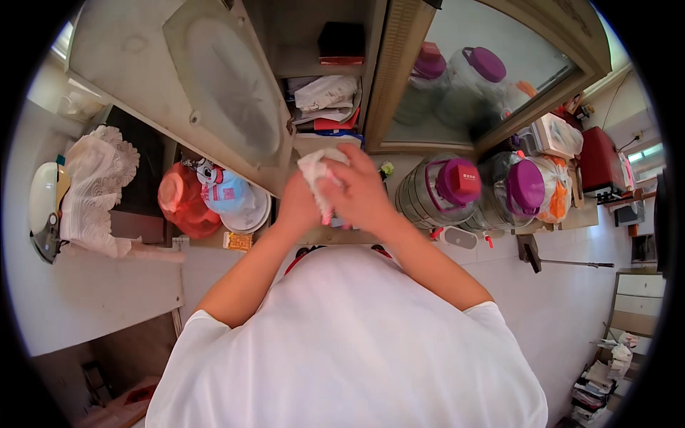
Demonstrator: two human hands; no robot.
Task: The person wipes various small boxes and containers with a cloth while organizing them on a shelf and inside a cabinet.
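Note:
A crumpled white cloth [312, 168] with pink patches along its lower edge is bunched between my two hands, in front of an open cabinet. My left hand [296, 202] grips it from the left, its fingers mostly hidden by the cloth. My right hand [359, 191] closes over the cloth from the right, slightly blurred, with its fingers bent across it. Behind my hands, a cabinet compartment [305, 60] holds a dark box [341, 43] and a stack of papers and bags [328, 98].
The cabinet door [164, 78] stands open at left, above a red plastic bag [184, 200] and white plates [258, 214]. On the right are a glass jar [435, 189] and another jar [524, 187], both purple-lidded, below a framed mirror [492, 78]. A lace cloth [96, 189] lies far left.

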